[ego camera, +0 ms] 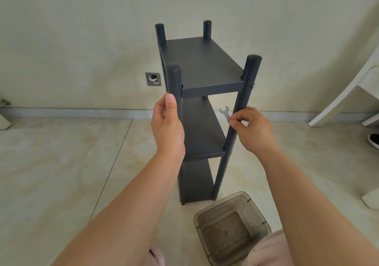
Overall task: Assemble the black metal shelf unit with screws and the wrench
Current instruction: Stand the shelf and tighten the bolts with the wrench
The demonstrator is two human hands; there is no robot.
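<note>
Shelf unit (202, 64) stands upright on the floor (61, 163); left hand (167, 125) curls around its near left post, right hand (253, 130) pinches the wrench (225, 113) against the right post.

A shelf unit (202, 109) stands upright on the floor (61, 163) in the middle of the view, in front of a wall (82, 29). It has three shelves stacked one above another between four corner posts. The left hand (168, 126) rests on the near left post, just below the top shelf. The right hand (253, 130) is at the near right post, between the top and middle shelves, and holds a wrench (225, 114) (its open end points up, just left of that post). A plastic bin (231, 228) sits on the floor before the unit, slightly right. A chair (348, 93) stands at the far right. A wall outlet (153, 79) lies behind the unit, to its left.
</note>
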